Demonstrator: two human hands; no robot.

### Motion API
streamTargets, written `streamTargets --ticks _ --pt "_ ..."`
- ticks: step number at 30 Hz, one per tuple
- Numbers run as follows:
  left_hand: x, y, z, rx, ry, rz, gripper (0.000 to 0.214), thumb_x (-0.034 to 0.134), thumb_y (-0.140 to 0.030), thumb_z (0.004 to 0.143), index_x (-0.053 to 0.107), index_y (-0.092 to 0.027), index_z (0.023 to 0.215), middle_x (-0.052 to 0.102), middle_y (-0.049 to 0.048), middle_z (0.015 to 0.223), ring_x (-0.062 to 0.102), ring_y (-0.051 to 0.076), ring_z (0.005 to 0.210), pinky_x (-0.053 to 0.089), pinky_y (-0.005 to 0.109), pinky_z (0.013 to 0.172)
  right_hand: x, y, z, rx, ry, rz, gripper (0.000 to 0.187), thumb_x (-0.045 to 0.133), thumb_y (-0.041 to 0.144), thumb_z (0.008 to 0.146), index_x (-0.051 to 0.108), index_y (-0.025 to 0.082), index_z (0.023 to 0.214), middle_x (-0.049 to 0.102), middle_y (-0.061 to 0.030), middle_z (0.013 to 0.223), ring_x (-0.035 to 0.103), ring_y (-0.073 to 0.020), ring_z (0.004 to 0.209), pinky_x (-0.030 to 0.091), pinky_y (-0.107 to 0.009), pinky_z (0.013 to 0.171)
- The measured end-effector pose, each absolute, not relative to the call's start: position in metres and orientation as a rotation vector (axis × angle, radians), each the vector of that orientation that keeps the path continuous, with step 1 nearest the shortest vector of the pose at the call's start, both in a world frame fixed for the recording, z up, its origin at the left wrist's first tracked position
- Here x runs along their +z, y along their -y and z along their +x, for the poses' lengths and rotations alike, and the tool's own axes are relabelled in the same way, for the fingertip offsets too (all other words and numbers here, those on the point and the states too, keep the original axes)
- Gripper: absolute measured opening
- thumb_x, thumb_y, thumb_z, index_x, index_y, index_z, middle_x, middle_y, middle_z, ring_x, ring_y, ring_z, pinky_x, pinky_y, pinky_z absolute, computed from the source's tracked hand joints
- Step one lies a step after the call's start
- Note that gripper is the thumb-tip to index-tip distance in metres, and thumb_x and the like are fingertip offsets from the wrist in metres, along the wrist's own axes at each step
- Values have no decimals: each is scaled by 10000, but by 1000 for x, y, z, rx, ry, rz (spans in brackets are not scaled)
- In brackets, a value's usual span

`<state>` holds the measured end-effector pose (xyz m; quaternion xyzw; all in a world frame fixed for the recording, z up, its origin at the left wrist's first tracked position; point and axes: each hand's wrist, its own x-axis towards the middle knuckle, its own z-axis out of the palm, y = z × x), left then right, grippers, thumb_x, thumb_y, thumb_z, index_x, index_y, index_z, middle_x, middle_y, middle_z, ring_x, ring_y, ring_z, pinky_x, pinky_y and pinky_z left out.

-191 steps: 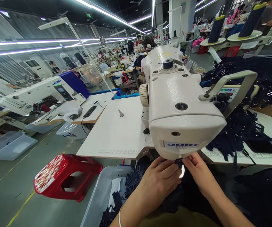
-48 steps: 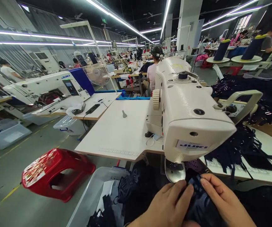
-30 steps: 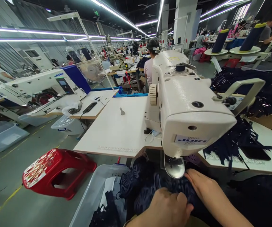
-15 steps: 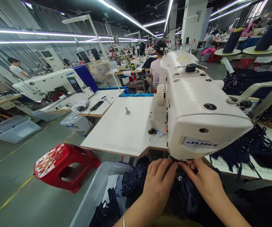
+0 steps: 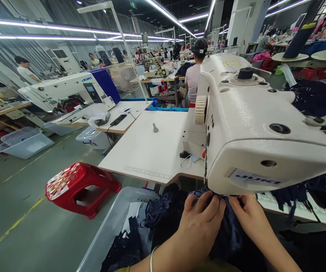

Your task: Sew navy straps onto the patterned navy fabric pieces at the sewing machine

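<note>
A white sewing machine marked JUKI fills the right half of the view. Close under its head, my left hand is closed on dark navy fabric, its fingers bent and gathered at the machine's near end. My right hand pinches the same fabric a little to the right, with its fingertips partly behind the machine head. The fabric hangs in loose folds beneath both hands. The needle area is hidden by the machine head and my fingers.
To the left, a clear plastic bin holds navy pieces. A red stool stands on the floor beyond it. On the white table lies a small grey key-like piece. Navy strapped pieces lie right of the machine.
The view has shifted closer to the machine, which now appears larger and further right. Both hands appear slightly further right and stay on the navy fabric; more of it shows above my left fingers.
</note>
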<state>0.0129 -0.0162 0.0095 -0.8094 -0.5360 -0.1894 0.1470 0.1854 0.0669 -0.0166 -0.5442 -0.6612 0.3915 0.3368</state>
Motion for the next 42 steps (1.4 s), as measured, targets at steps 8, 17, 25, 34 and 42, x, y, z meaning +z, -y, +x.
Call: streamTargets --ticks 8,17,25,34,42 --pt "12 17 15 -436 1547 -2338 394 383 -268 998 499 -214 1370 481 -4 1432 403 209 1269 296 392 960 -11 -69 184 945 1753 -1546 278 476 506 794 523 250 893 722 -114 881 645 -324 1033 511 -349 700" --pt "15 16 15 -423 1537 -2321 389 372 -266 1006 501 -224 1370 466 -7 1444 405 197 1260 290 375 973 -14 -68 186 867 1772 -1464 262 506 433 831 576 232 982 730 -97 935 671 -280 959 515 -314 705" --pt "19 19 12 -420 1529 -2349 412 390 -261 992 480 -193 1388 497 28 1410 434 218 1245 317 374 960 -15 -68 190 1015 1777 -1500 238 512 473 835 571 248 881 728 -72 800 689 -283 861 519 -326 659" --pt "17 15 16 -576 1567 -2238 343 429 -367 1014 571 -204 1280 611 36 1231 516 207 1147 343 364 958 -24 -78 217 969 1862 -1461 341 519 553 854 609 226 886 708 -59 848 669 -258 915 532 -312 719" --pt "19 16 20 -546 1514 -2287 495 388 -521 995 565 -164 1288 611 64 1217 507 242 1160 360 380 986 -30 -88 273 938 1957 -1411 397 638 624 740 700 255 872 716 -58 949 675 -279 930 544 -350 826"
